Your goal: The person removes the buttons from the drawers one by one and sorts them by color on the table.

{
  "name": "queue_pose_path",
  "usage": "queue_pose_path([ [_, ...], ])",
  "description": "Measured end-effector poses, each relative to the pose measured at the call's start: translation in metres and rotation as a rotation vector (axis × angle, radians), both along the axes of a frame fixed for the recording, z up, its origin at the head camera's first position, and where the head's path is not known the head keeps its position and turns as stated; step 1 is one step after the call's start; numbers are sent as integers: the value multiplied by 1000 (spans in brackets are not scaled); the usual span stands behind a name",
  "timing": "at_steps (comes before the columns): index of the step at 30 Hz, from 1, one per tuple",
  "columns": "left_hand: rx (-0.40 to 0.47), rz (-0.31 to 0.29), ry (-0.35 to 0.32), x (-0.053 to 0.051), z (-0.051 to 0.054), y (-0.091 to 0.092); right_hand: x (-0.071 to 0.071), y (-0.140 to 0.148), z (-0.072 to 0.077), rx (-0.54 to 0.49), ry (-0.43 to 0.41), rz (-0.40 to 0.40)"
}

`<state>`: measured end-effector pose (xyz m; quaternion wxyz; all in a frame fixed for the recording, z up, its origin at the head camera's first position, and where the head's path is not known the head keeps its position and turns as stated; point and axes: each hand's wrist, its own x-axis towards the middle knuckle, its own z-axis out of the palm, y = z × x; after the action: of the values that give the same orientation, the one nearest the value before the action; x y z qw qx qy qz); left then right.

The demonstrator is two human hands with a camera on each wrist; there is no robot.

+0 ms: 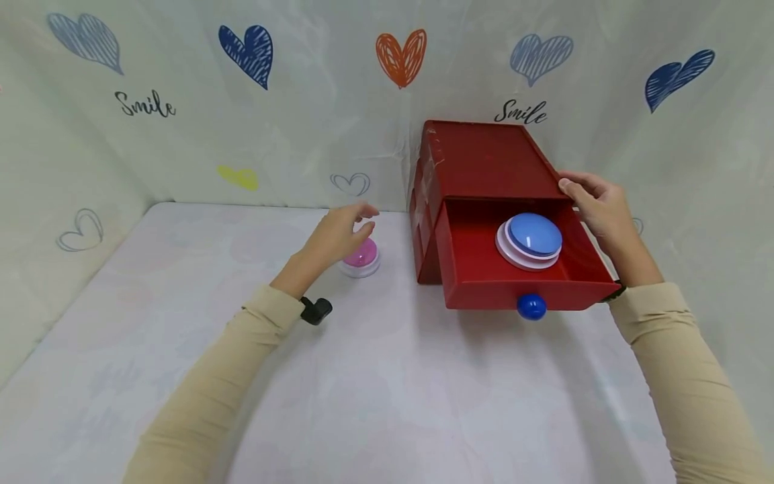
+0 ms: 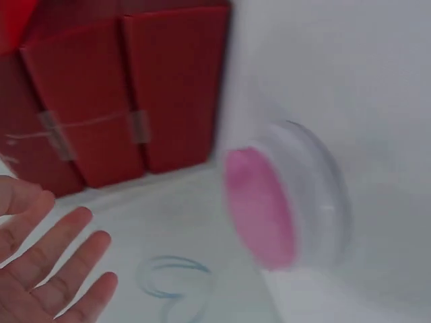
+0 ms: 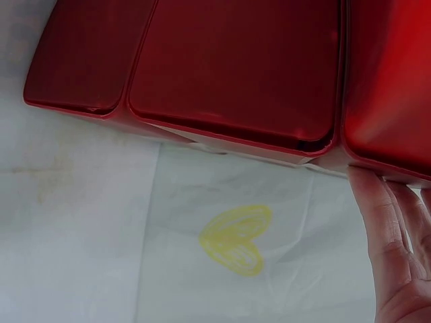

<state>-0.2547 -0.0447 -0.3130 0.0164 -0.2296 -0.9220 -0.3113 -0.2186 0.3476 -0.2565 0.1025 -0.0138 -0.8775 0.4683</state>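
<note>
A red drawer box (image 1: 484, 161) stands on the table with its top drawer (image 1: 484, 296) pulled out. Inside that drawer lies a blue push button (image 1: 535, 234) on a white base. My right hand (image 1: 605, 208) rests against the box's upper right edge, and the right wrist view shows its straight fingers (image 3: 380, 222) touching the side. Left of the box, a pink push button (image 1: 363, 254) with a white base sits on the table. Just above it hovers my left hand (image 1: 335, 232), fingers loosely spread and holding nothing; the left wrist view shows them apart from the pink button (image 2: 259, 208).
A blue round knob (image 1: 532, 307) sticks out from the drawer front. Behind the white table (image 1: 375, 403) hangs a pale cloth (image 1: 326, 87) printed with hearts and words. Both wrists carry a black strap or device, such as the black piece (image 1: 316, 311) under the left wrist.
</note>
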Motion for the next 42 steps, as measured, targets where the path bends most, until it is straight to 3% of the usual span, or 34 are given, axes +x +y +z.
queue_pose_path([
  [4, 139, -41, 145, 8, 22, 10, 0, 0, 0, 3, -4, -4],
  [9, 262, -118, 279, 22, 48, 28, 0, 0, -1, 8, 1, -4],
  [13, 296, -227, 401, 33, 63, 45, 0, 0, -2, 4, 4, 0],
  [16, 253, -301, 476, 39, 70, 56, 0, 1, -2, -5, 0, 4],
  [20, 178, -364, 481, 46, 78, 69, -1, 1, -2, -22, -2, 6],
  [27, 74, -420, 385, 52, 84, 86, -1, 0, -1, -27, 4, 11],
  [42, -115, -522, 226, 50, 84, 114, 0, -1, 0, -38, 11, 9],
])
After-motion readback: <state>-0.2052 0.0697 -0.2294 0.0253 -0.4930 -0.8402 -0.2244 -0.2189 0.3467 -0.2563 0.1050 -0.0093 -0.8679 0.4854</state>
